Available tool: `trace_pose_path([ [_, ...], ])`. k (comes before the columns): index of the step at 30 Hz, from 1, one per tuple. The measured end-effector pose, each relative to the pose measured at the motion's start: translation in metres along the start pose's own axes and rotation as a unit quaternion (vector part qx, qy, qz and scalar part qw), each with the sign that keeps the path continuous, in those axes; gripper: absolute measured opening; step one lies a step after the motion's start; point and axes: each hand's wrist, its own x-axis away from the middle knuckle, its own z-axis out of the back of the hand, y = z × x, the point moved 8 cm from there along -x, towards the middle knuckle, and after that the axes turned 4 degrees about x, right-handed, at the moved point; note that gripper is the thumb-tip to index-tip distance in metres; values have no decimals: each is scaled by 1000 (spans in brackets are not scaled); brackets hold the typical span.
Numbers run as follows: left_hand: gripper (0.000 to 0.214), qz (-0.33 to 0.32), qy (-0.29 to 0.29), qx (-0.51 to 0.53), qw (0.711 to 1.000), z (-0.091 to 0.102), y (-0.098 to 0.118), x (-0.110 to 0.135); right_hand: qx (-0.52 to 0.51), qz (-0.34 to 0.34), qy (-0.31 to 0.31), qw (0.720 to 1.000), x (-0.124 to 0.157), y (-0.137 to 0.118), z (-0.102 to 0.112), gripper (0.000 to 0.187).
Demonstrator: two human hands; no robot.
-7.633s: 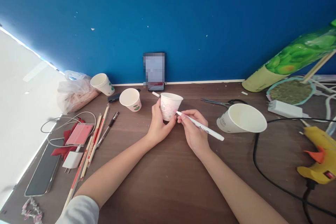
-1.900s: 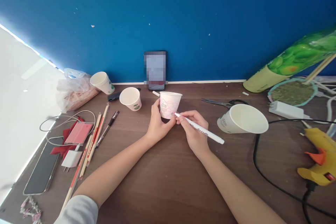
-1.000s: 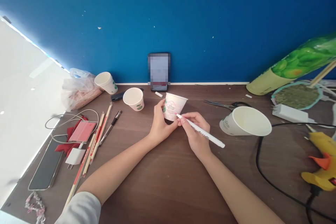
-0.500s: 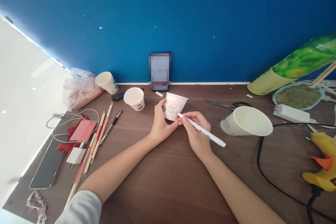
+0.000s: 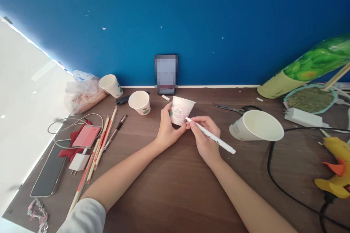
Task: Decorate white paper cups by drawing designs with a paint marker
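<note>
My left hand (image 5: pixel 166 128) is wrapped round a small white paper cup (image 5: pixel 181 109) with a green logo and pink marks, standing upright on the brown table (image 5: pixel 169 189). My right hand (image 5: pixel 205 137) grips a white marker (image 5: pixel 212 137) like a pen, its tip touching the cup's side. The marker's white cap (image 5: pixel 165 98) lies behind the cup.
Two more small cups (image 5: pixel 139 102) (image 5: pixel 110 85) stand at the left, a larger cup (image 5: pixel 255 126) lies on its side at the right. Scissors (image 5: pixel 232 108), a yellow glue gun (image 5: pixel 335 173) with black cable (image 5: pixel 276 182), sticks and a pen (image 5: pixel 104 140), a phone (image 5: pixel 49 171), a charger (image 5: pixel 78 161).
The cup was turned a little in my left hand, so the green logo now faces me. The marker tip stays on the cup's side. The view drifted slightly.
</note>
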Motion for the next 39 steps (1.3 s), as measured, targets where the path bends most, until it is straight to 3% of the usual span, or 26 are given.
trace_pose_path([
  [15,78,-30,-12,-24,999,-2,0,1,30,12,9,999,1,-8,-2,17],
  [39,76,-22,0,-21,1000,-1,1,1,21,10,19,1000,0,-4,1,13],
])
